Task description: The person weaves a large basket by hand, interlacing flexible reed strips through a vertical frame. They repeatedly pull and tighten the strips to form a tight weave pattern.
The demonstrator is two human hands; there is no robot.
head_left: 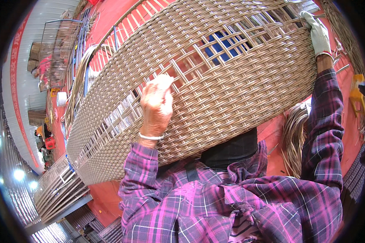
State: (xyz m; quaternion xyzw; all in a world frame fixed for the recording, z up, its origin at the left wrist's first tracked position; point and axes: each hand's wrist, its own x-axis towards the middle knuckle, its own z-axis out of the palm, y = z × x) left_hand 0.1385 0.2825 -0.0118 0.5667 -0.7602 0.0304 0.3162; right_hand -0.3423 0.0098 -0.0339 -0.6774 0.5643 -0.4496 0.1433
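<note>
A large woven panel [239,81] of brown rattan-like strips lies tilted across my lap, with a band of open gaps running along its middle. My left hand [157,106], bare with a white band at the wrist, is over this band at the edge of a gap. Its fingers are bent together against the weave; glare hides what is between them. At the panel's far right end, my right hand [318,36] wears a white glove and grips the edge, fingers curled over it. Through the gaps a blue object [221,47] shows beneath.
Bundles of loose strips [296,137] hang or lie on the red floor at the right. A yellow plastic stool [357,95] stands beyond my right arm. Another slatted frame [59,186] is at the lower left, and a white roll [61,99] sits at the left.
</note>
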